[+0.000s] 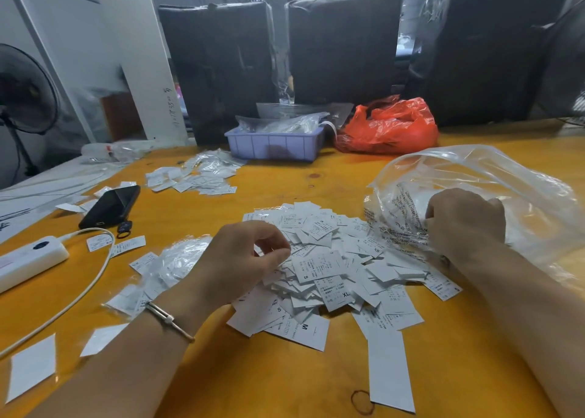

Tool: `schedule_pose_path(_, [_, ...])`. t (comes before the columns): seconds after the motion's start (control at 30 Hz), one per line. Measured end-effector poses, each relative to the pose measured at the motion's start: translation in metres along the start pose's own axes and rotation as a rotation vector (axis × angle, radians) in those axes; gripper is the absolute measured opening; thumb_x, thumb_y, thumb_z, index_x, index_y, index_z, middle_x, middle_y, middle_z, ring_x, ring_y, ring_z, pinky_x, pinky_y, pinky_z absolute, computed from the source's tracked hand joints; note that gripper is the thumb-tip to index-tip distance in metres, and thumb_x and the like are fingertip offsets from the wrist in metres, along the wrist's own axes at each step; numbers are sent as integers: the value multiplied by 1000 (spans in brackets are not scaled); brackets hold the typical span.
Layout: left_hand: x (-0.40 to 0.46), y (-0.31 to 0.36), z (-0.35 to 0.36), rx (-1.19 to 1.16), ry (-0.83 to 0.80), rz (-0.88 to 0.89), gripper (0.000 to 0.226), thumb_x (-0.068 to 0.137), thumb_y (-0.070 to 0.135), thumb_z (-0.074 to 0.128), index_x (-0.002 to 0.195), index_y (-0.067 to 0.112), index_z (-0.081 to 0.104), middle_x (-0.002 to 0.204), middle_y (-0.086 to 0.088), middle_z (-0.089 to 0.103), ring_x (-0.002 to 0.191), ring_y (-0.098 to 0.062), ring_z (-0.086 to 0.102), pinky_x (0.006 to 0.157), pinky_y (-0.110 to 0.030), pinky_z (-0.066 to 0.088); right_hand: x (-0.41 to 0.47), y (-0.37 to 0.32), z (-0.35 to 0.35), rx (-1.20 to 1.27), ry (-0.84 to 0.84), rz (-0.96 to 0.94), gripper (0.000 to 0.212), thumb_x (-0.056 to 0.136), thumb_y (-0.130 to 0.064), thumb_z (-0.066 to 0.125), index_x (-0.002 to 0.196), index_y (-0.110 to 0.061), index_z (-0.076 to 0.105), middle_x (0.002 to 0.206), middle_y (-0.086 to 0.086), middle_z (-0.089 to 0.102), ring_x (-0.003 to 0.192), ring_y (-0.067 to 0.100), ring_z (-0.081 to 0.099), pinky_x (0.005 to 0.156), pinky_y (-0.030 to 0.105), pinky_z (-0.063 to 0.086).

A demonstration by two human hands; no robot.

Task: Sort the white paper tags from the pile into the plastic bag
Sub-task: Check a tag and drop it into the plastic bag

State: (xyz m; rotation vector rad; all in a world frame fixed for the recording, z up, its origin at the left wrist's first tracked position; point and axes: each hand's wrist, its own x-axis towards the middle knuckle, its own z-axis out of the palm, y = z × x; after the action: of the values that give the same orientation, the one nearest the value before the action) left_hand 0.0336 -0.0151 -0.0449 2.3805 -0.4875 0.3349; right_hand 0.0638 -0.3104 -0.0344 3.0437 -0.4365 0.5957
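A heap of white paper tags [332, 269] printed with size letters lies in the middle of the yellow-orange table [285, 379]. My left hand [243, 259] hovers over the heap's left edge, fingers curled, thumb and fingertips pinching at tags there. A large clear plastic bag [493, 183] lies crumpled at the right of the heap. My right hand [465, 221] grips the bag's printed rim at its mouth, fist closed on the plastic. The inside of the bag is hard to see.
A second scatter of tags [193, 177] lies farther back. A black phone [110, 205], white power bank [28, 259] with cable, small clear bags [177, 259], lilac tray [275, 143] and red bag [389, 126] surround the work area. A rubber band [362, 402] lies near the front edge.
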Motion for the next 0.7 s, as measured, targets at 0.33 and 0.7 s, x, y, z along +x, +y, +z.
schedule_pose_path(0.33, [-2,4,1,-45,-29,-6,5,85,16,75,83,21,76,77,11,70,75,-3,64,66,-17,50,-3,-3,-5,640,477,-149,8,86,-8,66,85,-6,73,79,12,72,74,33,65,67,39,52])
schedule_pose_path(0.7, [-2,19,5,-390,-125,-88,52,78,61,65,125,39,56,112,17,68,101,4,64,75,-21,56,-48,-54,-24,1726,-116,-313,13,85,14,57,92,3,61,66,11,67,51,17,58,48,22,45])
